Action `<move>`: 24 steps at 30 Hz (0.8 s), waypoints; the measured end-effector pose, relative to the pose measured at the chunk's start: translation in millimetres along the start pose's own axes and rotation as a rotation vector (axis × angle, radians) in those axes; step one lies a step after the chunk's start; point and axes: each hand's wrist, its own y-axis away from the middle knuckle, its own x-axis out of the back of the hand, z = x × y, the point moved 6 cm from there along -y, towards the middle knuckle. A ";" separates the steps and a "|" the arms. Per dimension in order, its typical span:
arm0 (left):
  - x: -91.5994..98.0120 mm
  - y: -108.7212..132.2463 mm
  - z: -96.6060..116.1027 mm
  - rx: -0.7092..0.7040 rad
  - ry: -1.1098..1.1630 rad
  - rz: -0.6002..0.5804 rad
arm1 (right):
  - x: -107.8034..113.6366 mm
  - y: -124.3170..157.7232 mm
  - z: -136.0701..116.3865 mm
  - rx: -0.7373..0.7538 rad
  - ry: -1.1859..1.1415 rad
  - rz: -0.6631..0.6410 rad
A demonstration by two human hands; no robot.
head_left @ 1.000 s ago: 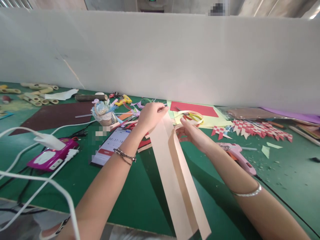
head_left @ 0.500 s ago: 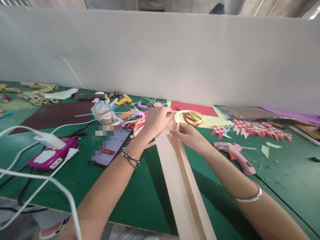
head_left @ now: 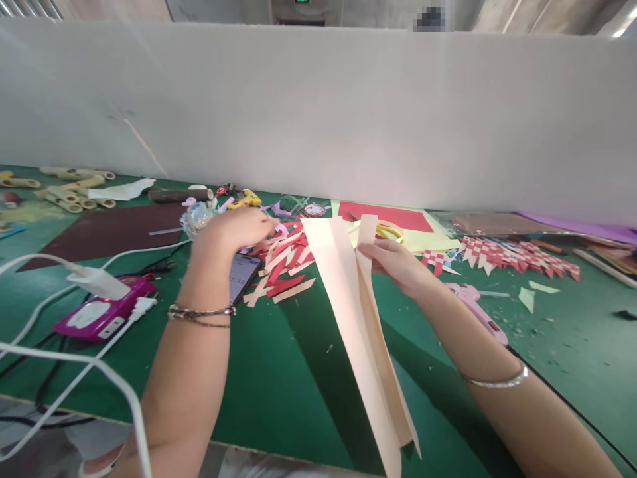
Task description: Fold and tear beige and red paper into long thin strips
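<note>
My right hand (head_left: 393,257) pinches a long cream-coloured sheet of paper (head_left: 343,292) near its far end. The sheet has a lengthwise fold, and a narrow flap stands up at my thumb. Its near end hangs toward the table's front edge. My left hand (head_left: 243,229) is off the sheet, above the left edge of a pile of red and pale pink paper strips (head_left: 291,255). Its fingers point right and are mostly hidden behind the back of the hand, so their grip does not show. A phone (head_left: 243,275) lies partly covered by my left wrist.
A pink glue gun (head_left: 478,309) lies right of my right forearm. Checkered red-and-white woven paper pieces (head_left: 517,259) sit farther right. At left are a magenta power strip (head_left: 107,309) with white cables and several bamboo tubes (head_left: 70,196). A white panel (head_left: 318,113) stands behind the table.
My left hand has let go of the paper's far end and moved left over the strips. The right hand keeps hold; the sheet's fold has opened and its far edge spread left.
</note>
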 end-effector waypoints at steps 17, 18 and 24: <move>-16.1 4.0 -59.7 0.442 0.017 -0.359 | 0.9 0.7 -4.3 0.038 0.034 -0.024; -10.8 3.2 -51.2 0.366 0.019 -0.304 | 1.2 0.8 -4.5 0.040 0.046 -0.022; -4.4 2.7 14.1 -0.092 0.262 -0.018 | 5.3 1.2 -7.8 0.088 0.160 0.046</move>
